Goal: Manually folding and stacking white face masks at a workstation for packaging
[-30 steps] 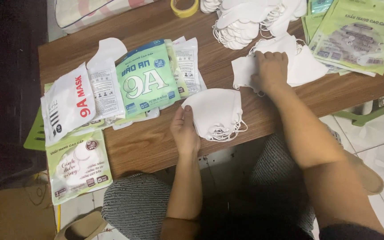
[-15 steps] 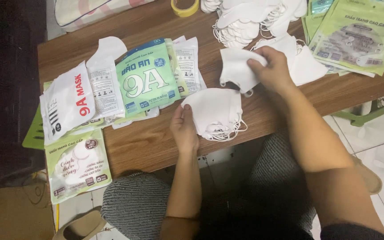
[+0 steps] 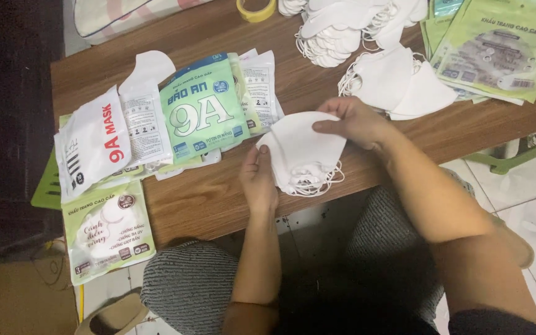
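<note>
Both hands hold a small stack of white masks (image 3: 302,152) at the front edge of the brown bench (image 3: 218,198). The left hand (image 3: 259,180) grips the stack's left side, and the right hand (image 3: 355,124) pinches the top mask from above. A green packet (image 3: 203,111) and white packets (image 3: 94,142) lie just to the left. More loose white masks (image 3: 398,84) sit behind the right hand, near a pile of green packets (image 3: 497,49). A roll of yellow tape (image 3: 257,9) lies at the far edge.
</note>
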